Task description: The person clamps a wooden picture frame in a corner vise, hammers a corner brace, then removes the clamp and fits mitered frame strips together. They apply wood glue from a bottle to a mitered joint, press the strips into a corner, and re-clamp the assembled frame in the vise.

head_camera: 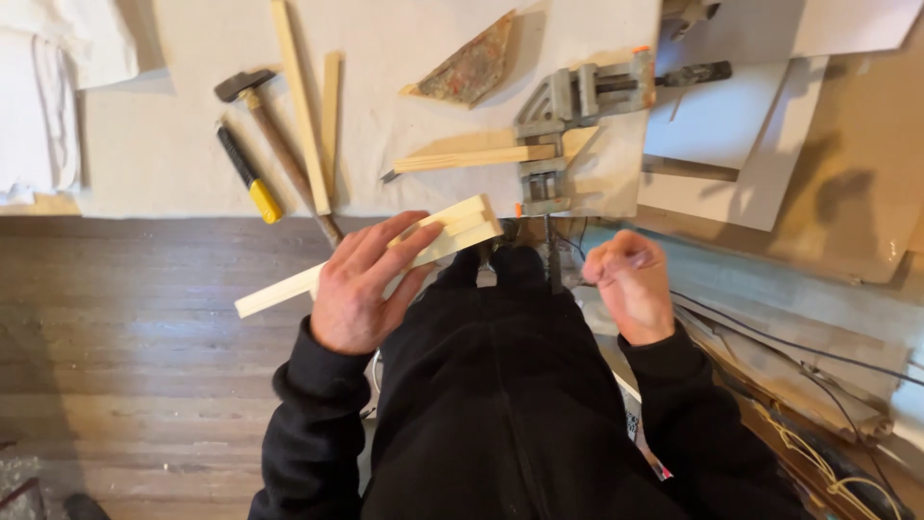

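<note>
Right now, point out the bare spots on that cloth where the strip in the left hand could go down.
Bare cloth lies between the hammer and the folded white fabric, and between the upright wood strips and the corner clamp, below the triangular scrap. Around the clamp and its clamped strip it is crowded. The left hand holds the grooved strip; the right hand is loosely curled.
</note>
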